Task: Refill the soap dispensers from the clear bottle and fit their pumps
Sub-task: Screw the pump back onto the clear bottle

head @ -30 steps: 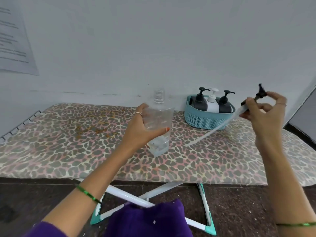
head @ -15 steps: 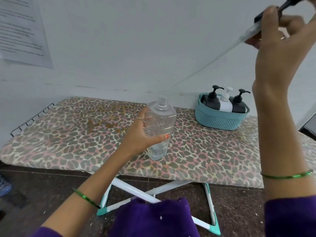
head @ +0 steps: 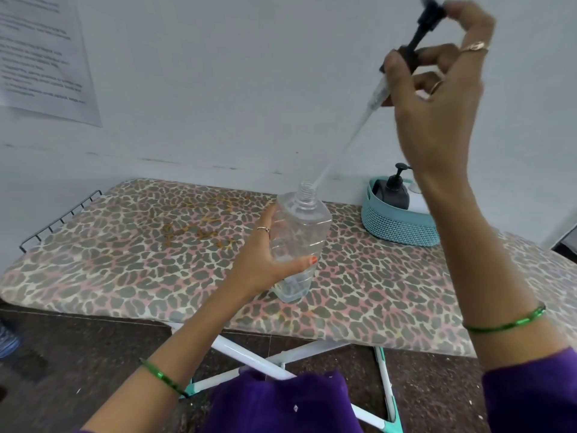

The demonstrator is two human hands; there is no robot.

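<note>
Two hands work on fitting the pump: the left hand (head: 265,260) grips the clear bottle (head: 296,242) standing on the ironing board (head: 125,260); right hand (head: 437,98) fingers pinch the pump (head: 415,45), its tube tip at the neck. Next, I judge, lower it straight and screw it.

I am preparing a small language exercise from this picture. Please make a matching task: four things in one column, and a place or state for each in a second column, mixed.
Things
1. clear bottle
2. pump
3. basket
4. sheet of paper

Places or states
a. fixed on the wall
b. held up by the right hand
c. gripped by the left hand
d. holds a dark dispenser

Pairs: 1-c, 2-b, 3-d, 4-a
</note>
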